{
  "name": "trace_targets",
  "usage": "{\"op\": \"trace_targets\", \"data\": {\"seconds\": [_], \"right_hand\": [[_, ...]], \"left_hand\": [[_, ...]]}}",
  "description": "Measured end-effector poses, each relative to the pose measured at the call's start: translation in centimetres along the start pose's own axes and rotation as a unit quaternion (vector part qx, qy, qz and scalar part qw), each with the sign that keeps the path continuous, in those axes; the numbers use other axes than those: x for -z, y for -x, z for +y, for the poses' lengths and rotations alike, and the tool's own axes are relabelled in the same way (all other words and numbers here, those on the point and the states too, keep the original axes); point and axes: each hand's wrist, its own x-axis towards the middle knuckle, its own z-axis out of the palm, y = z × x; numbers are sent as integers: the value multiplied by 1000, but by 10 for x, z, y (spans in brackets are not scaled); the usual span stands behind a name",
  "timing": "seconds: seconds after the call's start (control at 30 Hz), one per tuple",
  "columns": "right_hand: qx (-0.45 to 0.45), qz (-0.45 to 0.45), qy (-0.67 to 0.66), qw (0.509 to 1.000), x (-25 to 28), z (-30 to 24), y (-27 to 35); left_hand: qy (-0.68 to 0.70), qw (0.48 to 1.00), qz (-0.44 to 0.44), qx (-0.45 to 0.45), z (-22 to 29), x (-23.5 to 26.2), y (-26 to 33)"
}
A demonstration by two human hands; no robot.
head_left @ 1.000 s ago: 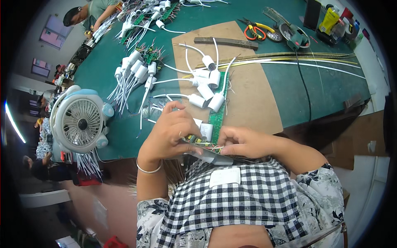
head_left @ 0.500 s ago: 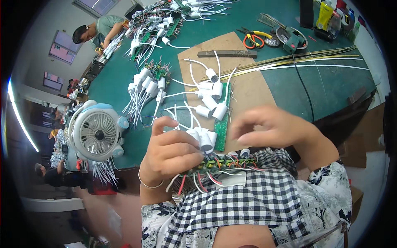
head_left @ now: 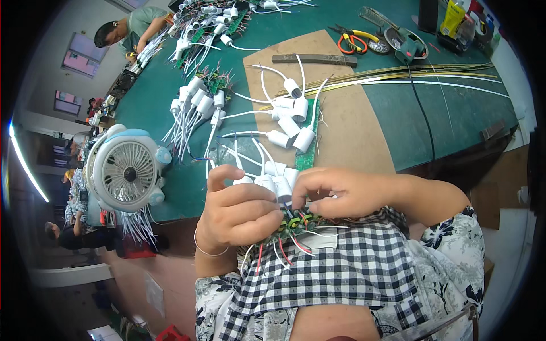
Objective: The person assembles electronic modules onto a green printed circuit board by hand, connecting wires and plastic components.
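Close to my body, a green circuit board strip (head_left: 289,226) carries small yellow-and-black parts, with red and white wires hanging from its near edge. My left hand (head_left: 242,207) is closed around its left end. My right hand (head_left: 347,193) bends down over the same strip, thumb and fingertips drawn together; what they pinch is too small to make out. Just beyond my fingers, white cylindrical sockets (head_left: 278,184) with white cables stand in a cluster. More white sockets (head_left: 288,126) lie along a long green circuit board (head_left: 307,158) on brown cardboard (head_left: 358,133).
Left of the cardboard lies a bundle of sockets (head_left: 199,102); a bigger pile (head_left: 213,34) sits farther back. Pliers (head_left: 352,41), a soldering iron (head_left: 405,50) and its black cord occupy the far right. A fan (head_left: 128,173) stands left. A person (head_left: 136,34) works far left.
My right hand has moved left and down from above the cardboard onto the circuit board strip. My left hand keeps its hold. The whole view has shifted slightly.
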Motion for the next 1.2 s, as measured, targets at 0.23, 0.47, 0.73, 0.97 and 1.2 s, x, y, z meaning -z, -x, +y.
{"op": "trace_targets", "data": {"seconds": [0.23, 0.47, 0.73, 0.97, 1.2], "right_hand": [[355, 62, 381, 851, 6, 14, -10], [486, 113, 394, 772, 11, 32, -23], [317, 73, 301, 896, 55, 2, -4], [75, 88, 148, 982, 11, 13, -12], [95, 113, 160, 976, 20, 11, -12]], "left_hand": [[46, 999, 28, -3, -8, -7, 9], [89, 995, 34, 26, -11, -13, 4], [93, 991, 38, 93, -35, -16, 19], [133, 983, 17, 122, -48, -27, 8], [115, 982, -26, 147, -54, -30, 7]]}}
